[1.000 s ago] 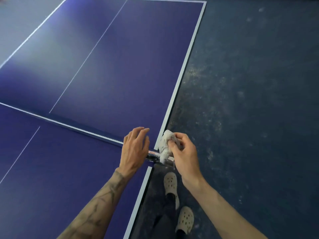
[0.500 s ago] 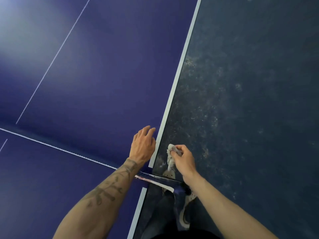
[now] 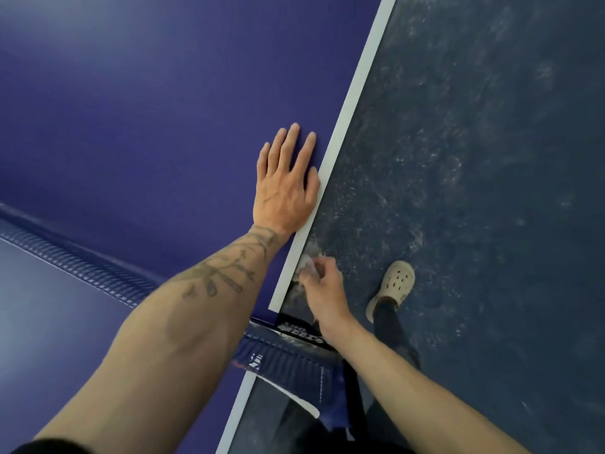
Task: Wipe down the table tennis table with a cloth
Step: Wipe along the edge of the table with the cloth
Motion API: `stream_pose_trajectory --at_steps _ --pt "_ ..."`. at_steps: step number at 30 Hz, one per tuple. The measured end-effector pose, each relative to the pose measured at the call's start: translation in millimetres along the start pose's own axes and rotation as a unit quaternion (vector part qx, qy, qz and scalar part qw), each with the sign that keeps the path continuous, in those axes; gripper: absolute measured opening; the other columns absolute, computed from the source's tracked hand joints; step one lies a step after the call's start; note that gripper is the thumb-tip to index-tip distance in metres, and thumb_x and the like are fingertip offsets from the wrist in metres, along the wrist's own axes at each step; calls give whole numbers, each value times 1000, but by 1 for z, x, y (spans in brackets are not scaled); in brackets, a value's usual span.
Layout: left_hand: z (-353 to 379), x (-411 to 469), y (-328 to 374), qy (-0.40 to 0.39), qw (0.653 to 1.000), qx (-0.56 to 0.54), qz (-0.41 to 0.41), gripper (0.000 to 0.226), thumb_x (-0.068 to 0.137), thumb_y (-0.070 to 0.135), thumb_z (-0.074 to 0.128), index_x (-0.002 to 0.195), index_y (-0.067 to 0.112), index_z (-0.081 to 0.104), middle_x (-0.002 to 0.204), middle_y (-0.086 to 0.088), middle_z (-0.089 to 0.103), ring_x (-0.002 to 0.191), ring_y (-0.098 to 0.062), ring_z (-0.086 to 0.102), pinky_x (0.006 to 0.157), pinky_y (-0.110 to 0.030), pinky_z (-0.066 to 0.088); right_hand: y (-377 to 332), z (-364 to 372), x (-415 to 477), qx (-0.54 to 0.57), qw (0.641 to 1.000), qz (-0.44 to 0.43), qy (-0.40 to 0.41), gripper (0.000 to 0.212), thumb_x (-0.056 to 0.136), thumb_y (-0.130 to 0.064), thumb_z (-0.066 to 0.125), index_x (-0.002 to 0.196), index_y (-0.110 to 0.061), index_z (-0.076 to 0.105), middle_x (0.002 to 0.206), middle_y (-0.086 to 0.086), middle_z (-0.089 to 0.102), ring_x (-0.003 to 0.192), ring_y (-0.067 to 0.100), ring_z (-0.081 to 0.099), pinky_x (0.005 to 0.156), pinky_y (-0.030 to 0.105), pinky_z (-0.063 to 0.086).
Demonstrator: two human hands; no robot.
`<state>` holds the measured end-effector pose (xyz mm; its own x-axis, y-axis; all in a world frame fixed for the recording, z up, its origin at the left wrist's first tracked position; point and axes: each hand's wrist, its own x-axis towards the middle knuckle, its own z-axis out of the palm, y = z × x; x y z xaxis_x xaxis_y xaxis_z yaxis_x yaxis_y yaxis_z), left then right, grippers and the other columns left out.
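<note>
head cam | steep downward | close over table (image 3: 163,109) side edge by net (image 3: 82,267) | floor (image 3: 491,158) right

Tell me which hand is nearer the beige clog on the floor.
Right. The right hand, gripping the cloth at the edge of the table, is close beside the clog; the left hand lies flat on the table, farther off.

light: soft, dim — pale sheen on table top (image 3: 82,34) (upper left) | focus: slightly soft | edges: wide-angle curve
</note>
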<state>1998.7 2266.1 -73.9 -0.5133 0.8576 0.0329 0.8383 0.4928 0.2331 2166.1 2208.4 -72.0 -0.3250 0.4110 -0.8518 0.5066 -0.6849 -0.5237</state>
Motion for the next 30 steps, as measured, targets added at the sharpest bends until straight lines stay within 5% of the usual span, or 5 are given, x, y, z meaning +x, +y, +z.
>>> stream_pose_trajectory --at_steps 3,13,18,27,30 --pt "4 -1 -5 30 1000 0 5 54 106 24 48 159 15 47 167 -11 38 157 -31 33 129 -50 21 -37 -11 29 33 997 -54 47 15 107 -18 59 121 -21 55 118 0 66 109 13 65 94 26 51" --pt "3 7 -2 32 999 -5 -3 55 103 20 52 158 15 47 168 -13 37 157 -31 31 129 -51 22 -45 -21 16 -23 996 -92 -1 10 107 -16 60 115 -14 53 117 10 61 111 29 62 101 54 50" --pt "3 7 -2 23 1000 -4 -4 56 104 22 50 160 16 44 169 -11 34 159 -30 28 129 -51 21 -133 -45 90 45 985 -152 68 13 108 -18 57 120 -13 53 127 12 64 115 21 64 104 47 52" --pt "3 7 -3 22 1000 -5 -4 57 104 21 51 160 16 44 169 -11 34 159 -30 27 129 -53 22 -95 -54 52 -55 988 -140 -29 14 104 -21 66 112 -15 56 117 9 66 107 22 65 91 37 55" --pt "4 7 -4 17 1000 -9 -1 57 105 23 49 161 17 42 170 -10 33 159 -29 26 129 -54 22 -142 -65 91 -36 982 -180 32 10 104 -19 64 109 -20 56 114 6 68 104 15 67 84 18 50"
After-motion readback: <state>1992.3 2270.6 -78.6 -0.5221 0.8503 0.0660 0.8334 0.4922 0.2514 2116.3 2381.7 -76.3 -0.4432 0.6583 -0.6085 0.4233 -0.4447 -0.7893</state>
